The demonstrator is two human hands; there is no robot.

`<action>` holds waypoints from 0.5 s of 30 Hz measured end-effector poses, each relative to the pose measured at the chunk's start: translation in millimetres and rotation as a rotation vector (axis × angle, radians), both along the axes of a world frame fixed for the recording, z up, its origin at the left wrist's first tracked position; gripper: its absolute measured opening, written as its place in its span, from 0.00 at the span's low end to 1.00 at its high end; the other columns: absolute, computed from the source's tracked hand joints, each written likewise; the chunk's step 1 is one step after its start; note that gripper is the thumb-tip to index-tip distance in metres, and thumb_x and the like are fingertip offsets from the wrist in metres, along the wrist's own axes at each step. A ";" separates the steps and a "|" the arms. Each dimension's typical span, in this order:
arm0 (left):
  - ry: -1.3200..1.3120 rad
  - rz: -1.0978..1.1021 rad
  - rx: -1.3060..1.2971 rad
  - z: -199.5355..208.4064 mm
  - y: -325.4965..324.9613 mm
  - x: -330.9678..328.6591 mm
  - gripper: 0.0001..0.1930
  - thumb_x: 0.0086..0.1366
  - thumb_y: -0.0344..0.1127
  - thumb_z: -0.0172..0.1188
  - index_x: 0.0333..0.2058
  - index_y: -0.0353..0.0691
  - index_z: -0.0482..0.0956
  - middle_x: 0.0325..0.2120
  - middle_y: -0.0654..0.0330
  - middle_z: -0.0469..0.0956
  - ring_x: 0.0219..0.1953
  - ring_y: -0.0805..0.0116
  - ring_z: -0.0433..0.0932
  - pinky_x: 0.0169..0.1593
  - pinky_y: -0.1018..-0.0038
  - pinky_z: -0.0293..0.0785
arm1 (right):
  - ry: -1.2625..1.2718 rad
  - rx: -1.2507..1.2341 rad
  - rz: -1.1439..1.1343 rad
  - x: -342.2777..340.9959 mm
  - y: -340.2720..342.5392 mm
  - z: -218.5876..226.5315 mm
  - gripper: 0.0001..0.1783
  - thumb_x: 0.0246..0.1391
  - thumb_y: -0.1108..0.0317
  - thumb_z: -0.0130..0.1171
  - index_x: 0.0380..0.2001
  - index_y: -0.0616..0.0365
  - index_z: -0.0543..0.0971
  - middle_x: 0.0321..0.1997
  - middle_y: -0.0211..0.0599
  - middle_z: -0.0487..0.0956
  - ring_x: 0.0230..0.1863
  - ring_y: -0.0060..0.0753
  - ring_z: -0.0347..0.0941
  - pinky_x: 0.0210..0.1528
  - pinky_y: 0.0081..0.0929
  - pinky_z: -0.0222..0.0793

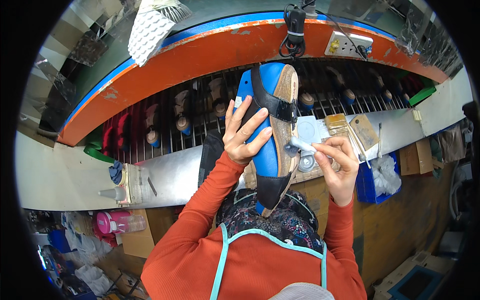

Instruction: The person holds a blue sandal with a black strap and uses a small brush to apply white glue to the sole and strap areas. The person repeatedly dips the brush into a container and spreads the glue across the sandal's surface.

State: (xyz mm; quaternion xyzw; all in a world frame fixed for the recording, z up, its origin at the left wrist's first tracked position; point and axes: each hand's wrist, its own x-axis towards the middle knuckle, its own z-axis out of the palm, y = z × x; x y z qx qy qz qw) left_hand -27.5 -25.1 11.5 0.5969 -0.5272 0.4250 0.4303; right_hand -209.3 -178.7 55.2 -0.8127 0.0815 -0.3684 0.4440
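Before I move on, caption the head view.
Left hand holding a black-strapped cork sandal on a blue last; right hand pinching a pale, cloth-like wad at the sandal's side.

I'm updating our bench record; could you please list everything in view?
Strapped shoe: 1, blue, black, brown, centre
Wad: 1, whitish, by shoe
Ledge: 1, silvery, across middle
Other shoes: at least six, partly blue, beyond ledge
Block: 1, amber, right of shoe
Bin: 1, blue, right
Bottle: 1, pink, clear, lower left
Cable: 1, black, top
Socket strip: 1, white, upper right
Beam: 1, orange, top
Apron: 1, dark floral, below shoe
Clutter: uncountable, mixed, edges
Left hand: 1, orange sleeve, on shoe
Right hand: 1, orange sleeve, pinching wad
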 end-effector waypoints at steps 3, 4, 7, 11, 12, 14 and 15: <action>-0.004 0.006 0.024 -0.9 -0.2 -0.8 0.21 0.52 0.33 0.67 0.45 0.58 0.74 0.51 0.61 0.78 0.54 0.41 0.75 0.60 0.41 0.61 | 0.015 -0.055 -0.141 0.5 10.1 -2.0 0.11 0.46 0.71 0.69 0.36 0.52 0.86 0.32 0.26 0.76 0.24 0.20 0.65 0.40 0.24 0.53; -0.004 0.010 0.028 -1.0 -0.3 -0.9 0.21 0.52 0.33 0.67 0.45 0.58 0.74 0.51 0.62 0.78 0.54 0.42 0.75 0.61 0.41 0.60 | 0.016 -0.098 -0.175 1.8 11.6 -1.9 0.12 0.45 0.71 0.69 0.37 0.51 0.86 0.32 0.26 0.76 0.25 0.20 0.65 0.40 0.24 0.52; -0.026 0.026 0.047 -1.4 -0.9 -1.0 0.22 0.52 0.35 0.68 0.46 0.60 0.73 0.51 0.64 0.78 0.55 0.44 0.75 0.61 0.41 0.60 | 0.008 -0.242 -0.266 7.6 13.0 -0.8 0.14 0.45 0.71 0.69 0.38 0.50 0.86 0.33 0.26 0.75 0.27 0.21 0.66 0.40 0.25 0.51; -0.041 0.051 0.087 -0.5 2.1 0.7 0.22 0.52 0.37 0.68 0.45 0.64 0.73 0.51 0.68 0.78 0.55 0.47 0.74 0.62 0.42 0.59 | -0.042 -0.438 -0.374 16.2 15.5 -1.1 0.15 0.44 0.70 0.70 0.39 0.47 0.86 0.33 0.25 0.75 0.30 0.22 0.67 0.40 0.28 0.49; -0.046 0.054 0.095 -0.3 2.9 1.2 0.22 0.52 0.37 0.68 0.45 0.64 0.73 0.51 0.68 0.78 0.55 0.47 0.74 0.62 0.42 0.59 | -0.059 -0.483 -0.403 17.8 16.7 -1.7 0.16 0.44 0.69 0.70 0.39 0.46 0.86 0.33 0.25 0.75 0.30 0.22 0.67 0.40 0.28 0.48; -0.053 0.060 0.112 0.5 4.4 2.4 0.22 0.51 0.37 0.68 0.45 0.64 0.74 0.51 0.69 0.78 0.55 0.48 0.74 0.62 0.42 0.59 | -0.079 -0.559 -0.469 20.8 19.6 -3.1 0.16 0.43 0.68 0.71 0.39 0.45 0.86 0.34 0.25 0.75 0.31 0.21 0.67 0.40 0.29 0.47; -0.061 0.065 0.114 0.8 5.0 2.8 0.21 0.51 0.37 0.68 0.44 0.64 0.74 0.51 0.69 0.78 0.55 0.48 0.74 0.62 0.42 0.59 | -0.089 -0.599 -0.503 21.8 21.2 -3.9 0.17 0.42 0.68 0.71 0.39 0.44 0.86 0.34 0.24 0.75 0.31 0.21 0.68 0.40 0.29 0.47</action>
